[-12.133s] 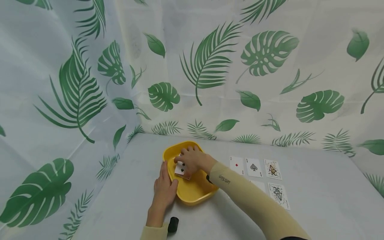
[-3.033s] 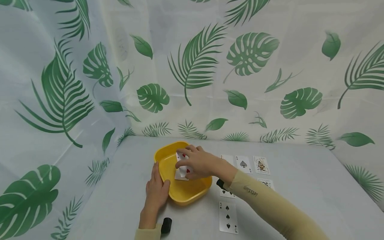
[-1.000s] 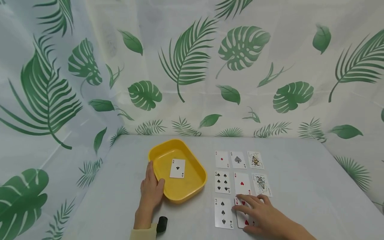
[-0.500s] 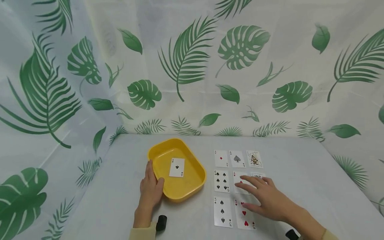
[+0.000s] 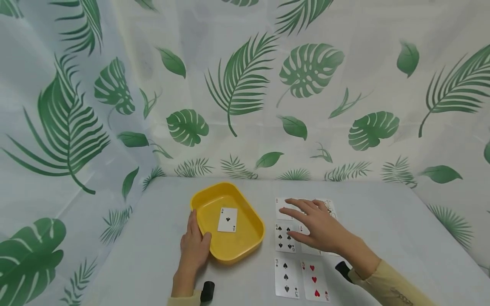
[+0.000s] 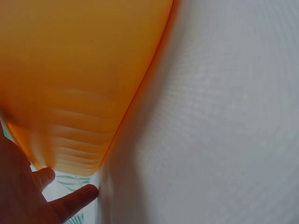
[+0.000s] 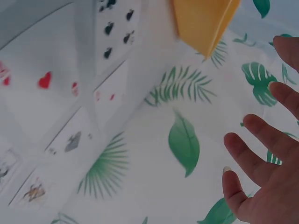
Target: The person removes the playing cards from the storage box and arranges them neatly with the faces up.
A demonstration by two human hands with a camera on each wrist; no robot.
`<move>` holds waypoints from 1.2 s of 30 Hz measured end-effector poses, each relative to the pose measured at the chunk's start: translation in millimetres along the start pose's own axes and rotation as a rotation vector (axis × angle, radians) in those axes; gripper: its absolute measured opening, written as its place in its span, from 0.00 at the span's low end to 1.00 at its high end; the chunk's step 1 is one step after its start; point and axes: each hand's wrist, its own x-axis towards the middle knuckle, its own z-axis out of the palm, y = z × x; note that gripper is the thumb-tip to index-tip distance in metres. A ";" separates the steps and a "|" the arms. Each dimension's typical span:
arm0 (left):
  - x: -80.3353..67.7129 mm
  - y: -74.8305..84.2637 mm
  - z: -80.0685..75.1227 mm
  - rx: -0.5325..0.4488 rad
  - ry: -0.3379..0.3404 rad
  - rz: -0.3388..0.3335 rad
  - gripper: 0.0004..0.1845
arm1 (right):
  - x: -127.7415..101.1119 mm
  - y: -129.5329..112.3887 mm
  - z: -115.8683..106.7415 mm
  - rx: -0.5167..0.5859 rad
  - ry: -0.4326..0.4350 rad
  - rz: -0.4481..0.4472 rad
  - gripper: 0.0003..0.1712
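right hand (image 5: 321,227) moved up, fingers spread | left hand (image 5: 194,246) flat against 1 tray (image 5: 245,246) | 1 card (image 5: 227,219) inside

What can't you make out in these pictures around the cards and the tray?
- Head view: right hand covers the middle-row cards and part of the top row.
- Left wrist view: yellow tray is blurred and hides its card.
- Right wrist view: face cards are too blurred to read.
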 end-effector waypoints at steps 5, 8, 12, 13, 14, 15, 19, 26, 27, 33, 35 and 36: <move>-1.5 0.8 2.3 -0.009 0.004 -0.004 0.43 | 26.5 -6.0 8.7 0.000 0.019 -0.076 0.34; -2.2 1.1 4.2 -0.011 0.007 -0.007 0.43 | 44.0 -11.0 12.5 0.004 0.007 -0.104 0.33; -2.6 1.1 6.0 -0.015 0.008 -0.007 0.43 | 68.1 -17.5 20.1 0.007 -0.044 -0.115 0.33; -2.5 1.3 6.2 -0.015 0.009 -0.004 0.43 | 74.1 -18.9 22.7 0.004 -0.061 -0.119 0.33; -2.2 1.6 6.4 -0.016 0.008 -0.003 0.43 | 80.2 -20.3 25.4 0.003 -0.077 -0.125 0.33; -1.9 2.1 6.5 -0.016 0.007 -0.002 0.43 | 86.4 -21.9 28.2 0.004 -0.096 -0.131 0.33; -0.6 4.0 6.6 -0.005 -0.004 0.000 0.43 | 110.3 -29.7 40.3 -0.003 -0.181 -0.164 0.34; -1.1 3.1 5.2 0.018 -0.009 0.008 0.42 | 146.5 -46.5 62.2 0.014 -0.370 -0.164 0.35; -1.2 3.0 4.5 0.017 -0.011 0.009 0.42 | 150.5 -48.3 65.0 0.020 -0.392 -0.154 0.35; 0.5 0.4 -0.3 0.019 -0.006 0.018 0.42 | 168.8 -53.7 74.3 0.037 -0.478 -0.117 0.36; 1.0 -0.2 -2.0 0.020 -0.004 0.017 0.43 | 172.9 -53.5 75.4 0.023 -0.489 -0.113 0.36; 1.0 -0.5 -2.3 0.019 -0.006 0.014 0.43 | 174.6 -53.4 75.6 0.017 -0.492 -0.112 0.36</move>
